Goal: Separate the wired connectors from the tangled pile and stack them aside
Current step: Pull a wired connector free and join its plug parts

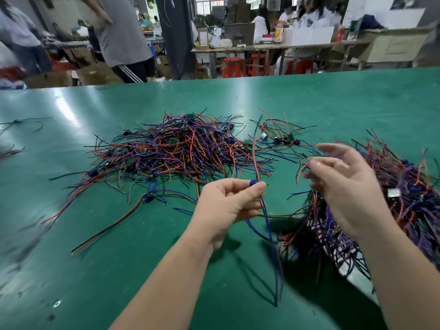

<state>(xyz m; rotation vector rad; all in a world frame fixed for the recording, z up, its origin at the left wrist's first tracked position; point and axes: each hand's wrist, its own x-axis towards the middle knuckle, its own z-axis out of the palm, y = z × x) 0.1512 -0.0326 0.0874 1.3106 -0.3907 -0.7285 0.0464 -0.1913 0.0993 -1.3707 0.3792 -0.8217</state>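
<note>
The left hand (228, 203) has its grip clamped on one wired connector (252, 184), thumb and forefinger pinching the small blue body so that its blue leads (269, 229) hang free above the green counter (119, 270), clear of the tangled pile (181, 151) just beyond; the right hand (345, 186) hovers blurred beside it, grip apart, fingers spread, holding nothing that can be made out, likely poised to comb those leads straight; beneath it lies the sorted stack (404, 206) at the counter's right edge, where this one looks bound.
</note>
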